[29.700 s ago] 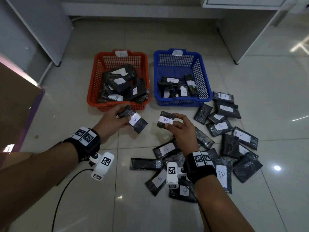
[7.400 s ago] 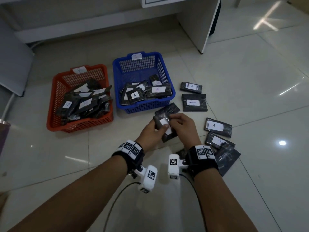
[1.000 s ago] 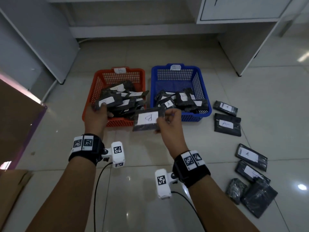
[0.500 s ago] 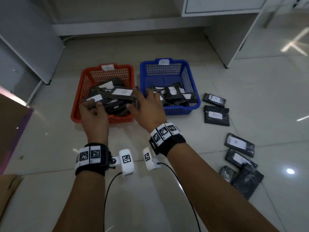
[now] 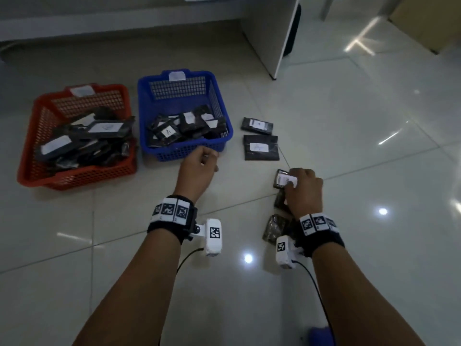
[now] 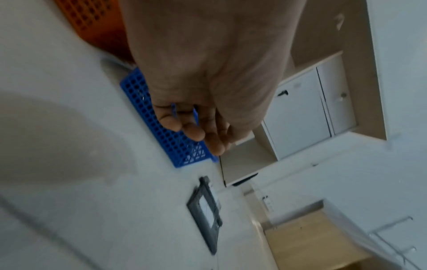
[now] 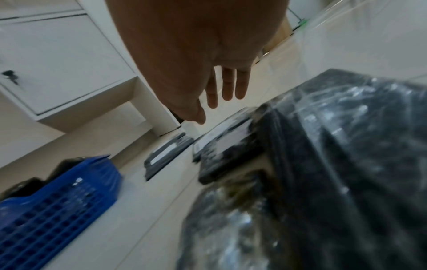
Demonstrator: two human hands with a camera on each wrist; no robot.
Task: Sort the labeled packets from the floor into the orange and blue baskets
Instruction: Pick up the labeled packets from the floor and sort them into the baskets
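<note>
The right hand [image 5: 303, 189] reaches down with fingers straight onto a labeled packet [image 5: 284, 179] on the floor [image 5: 374, 171], touching its white label. The left hand [image 5: 199, 166] hangs loosely curled and holds nothing, just near of the blue basket [image 5: 217, 146]. The orange basket [image 5: 74, 176] sits to its left; both hold packets. 2 more packets [image 5: 260, 147] lie right of the blue basket.

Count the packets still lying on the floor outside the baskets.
5 visible: two packets beside the blue basket, far and near; one under the right hand at its fingertips; one below it; one by the wrist. The arm may hide more.
</note>
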